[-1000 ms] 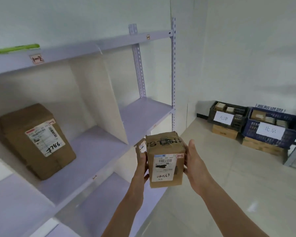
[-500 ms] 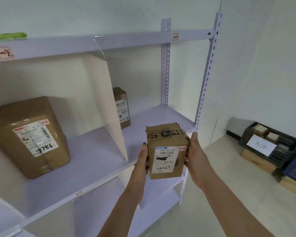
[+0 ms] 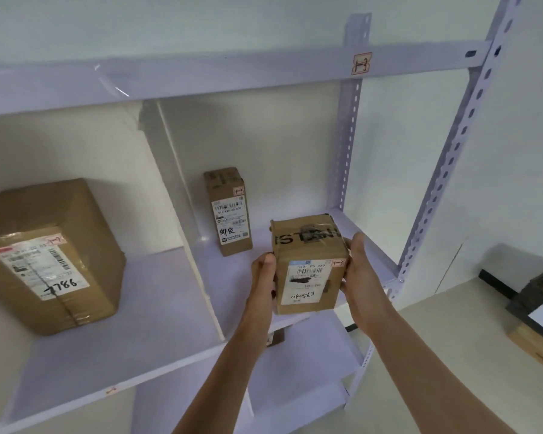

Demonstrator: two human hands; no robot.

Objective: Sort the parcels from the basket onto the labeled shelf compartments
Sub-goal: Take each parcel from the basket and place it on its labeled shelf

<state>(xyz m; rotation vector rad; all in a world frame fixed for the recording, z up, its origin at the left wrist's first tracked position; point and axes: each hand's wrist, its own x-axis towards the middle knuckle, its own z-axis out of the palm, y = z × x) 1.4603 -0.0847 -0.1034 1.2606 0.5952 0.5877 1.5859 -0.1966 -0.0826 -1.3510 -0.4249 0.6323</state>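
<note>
A small brown cardboard parcel (image 3: pixel 308 264) with a white label marked 04563 and a small 1-3 tag is held upright between my left hand (image 3: pixel 264 280) and my right hand (image 3: pixel 359 277), one palm on each side. It hangs just in front of the right shelf compartment (image 3: pixel 351 223), over its front edge. That compartment carries a 1-3 label (image 3: pixel 361 63) on the beam above. A tall narrow parcel (image 3: pixel 228 211) tagged 1-3 stands at its back left.
A white divider panel (image 3: pixel 182 220) splits the shelf. The left compartment holds a large brown parcel (image 3: pixel 47 255) marked 7786. A perforated steel upright (image 3: pixel 449 158) frames the right end. A dark basket with a white sign (image 3: pixel 536 311) sits on the floor at far right.
The view has swung right and closer to the shelf. Both hands have carried the parcel forward, up to the front of the right compartment. The floor baskets have slid toward the right edge.
</note>
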